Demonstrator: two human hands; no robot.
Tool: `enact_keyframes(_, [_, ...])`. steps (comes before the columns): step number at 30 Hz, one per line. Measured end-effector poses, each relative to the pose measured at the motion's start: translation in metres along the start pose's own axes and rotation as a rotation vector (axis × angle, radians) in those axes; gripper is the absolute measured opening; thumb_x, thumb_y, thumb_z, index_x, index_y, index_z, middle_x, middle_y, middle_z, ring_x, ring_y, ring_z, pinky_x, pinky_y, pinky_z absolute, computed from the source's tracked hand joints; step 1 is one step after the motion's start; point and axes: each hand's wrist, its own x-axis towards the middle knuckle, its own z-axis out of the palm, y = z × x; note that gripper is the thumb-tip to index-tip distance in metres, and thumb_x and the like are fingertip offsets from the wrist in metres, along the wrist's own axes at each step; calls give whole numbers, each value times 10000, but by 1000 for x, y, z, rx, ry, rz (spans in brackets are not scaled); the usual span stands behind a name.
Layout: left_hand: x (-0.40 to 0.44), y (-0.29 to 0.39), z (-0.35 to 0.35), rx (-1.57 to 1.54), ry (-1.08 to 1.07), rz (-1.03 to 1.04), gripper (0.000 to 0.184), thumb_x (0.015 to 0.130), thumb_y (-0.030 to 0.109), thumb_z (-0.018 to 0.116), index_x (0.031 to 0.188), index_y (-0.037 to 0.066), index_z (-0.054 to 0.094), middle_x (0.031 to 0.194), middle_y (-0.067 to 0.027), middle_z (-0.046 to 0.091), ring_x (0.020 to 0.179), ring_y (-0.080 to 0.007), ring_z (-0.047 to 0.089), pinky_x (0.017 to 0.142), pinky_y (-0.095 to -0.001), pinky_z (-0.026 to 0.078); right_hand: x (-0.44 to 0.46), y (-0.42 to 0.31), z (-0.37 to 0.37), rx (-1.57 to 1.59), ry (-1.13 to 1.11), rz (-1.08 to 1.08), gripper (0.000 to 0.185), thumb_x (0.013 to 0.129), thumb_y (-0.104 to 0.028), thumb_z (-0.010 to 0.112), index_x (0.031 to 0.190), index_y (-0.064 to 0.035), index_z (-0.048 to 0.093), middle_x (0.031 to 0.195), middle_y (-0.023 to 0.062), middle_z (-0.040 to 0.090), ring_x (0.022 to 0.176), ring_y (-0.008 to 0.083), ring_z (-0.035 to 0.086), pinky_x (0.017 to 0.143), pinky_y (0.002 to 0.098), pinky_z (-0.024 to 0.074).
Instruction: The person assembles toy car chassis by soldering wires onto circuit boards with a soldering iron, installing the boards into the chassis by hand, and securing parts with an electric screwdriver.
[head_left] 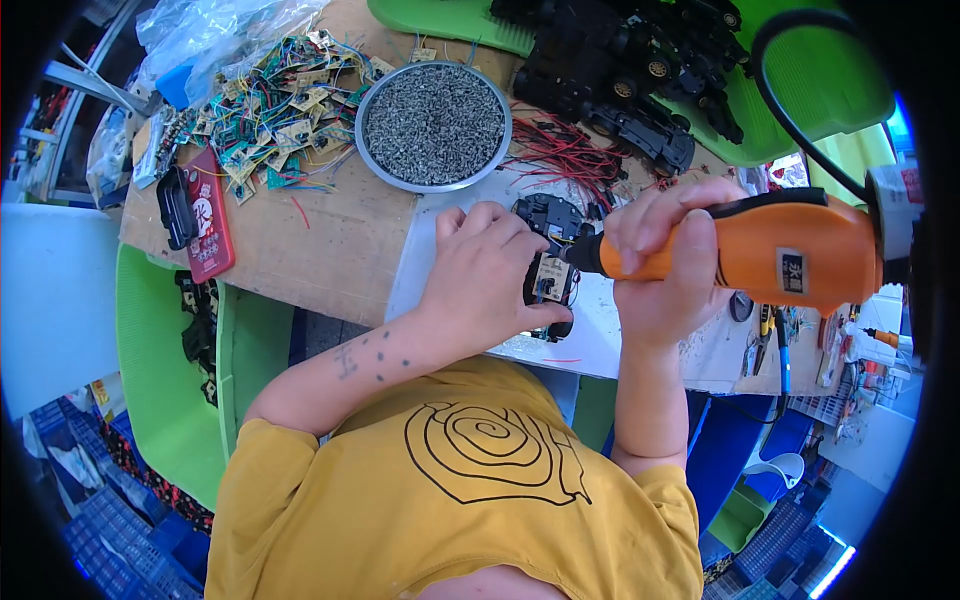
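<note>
My right hand [672, 255] is wrapped round an orange electric screwdriver [790, 250], whose black nose points left. Its tip meets a toy car chassis [550, 212] on the white board in front of me. A tan circuit board [552, 278] with small parts and wires sits in the chassis. With thumb and fingers on either side, my left hand [485, 265] grips the chassis from the left and holds it against the work surface. Parts of the chassis are hidden behind that hand, and the exact contact point of the tip is too small to make out.
Behind the chassis stands a round metal bowl [433, 125] full of small screws. Loose circuit boards with wires [290, 120] are heaped at the left, near a red box [208, 215]. Red wires [570, 150] and black car chassis [640, 80] lie at the back right; pliers [763, 335] rest right.
</note>
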Motion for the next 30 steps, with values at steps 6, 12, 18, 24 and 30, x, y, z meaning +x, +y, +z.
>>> enact_keyframes(6, [0,-4,5,46,-19,14,479,554,358,840,904,103,635,940,-37,591,1020,-243,509,882,-429,312,-1,-3,10,-9,-39,30,138,944,-155,539,1030,-64,482,642,37,488,495,120,439,500,271,375])
enact_keyframes(12, [-47,-19,-87,285,179,-35,462,561,333,841,884,93,612,939,-66,592,1000,-266,531,883,-427,363,14,-30,-21,221,149,-57,165,961,-183,504,1086,-75,499,684,4,477,534,86,414,545,259,350])
enact_keyframes(18, [-159,-70,-201,1084,388,-789,473,650,271,823,1016,76,595,1021,-98,592,1028,-306,543,879,-433,392,15,-24,-50,-9,332,-34,209,914,-101,600,1088,-33,507,682,25,520,550,108,467,543,273,384])
enact_keyframes(24, [-63,-69,-166,345,415,-337,266,756,173,762,958,19,682,960,-121,653,951,-281,603,875,-363,461,19,-18,-65,-299,377,-22,328,928,-99,581,1217,15,477,781,55,559,692,144,541,672,295,469])
enact_keyframes(30, [132,-73,-49,-82,181,-67,376,841,272,672,1074,-22,655,964,-205,673,928,-337,647,820,-400,494,-3,-14,-77,-691,652,-470,314,901,-68,618,1192,1,521,881,50,617,847,129,572,782,251,467])
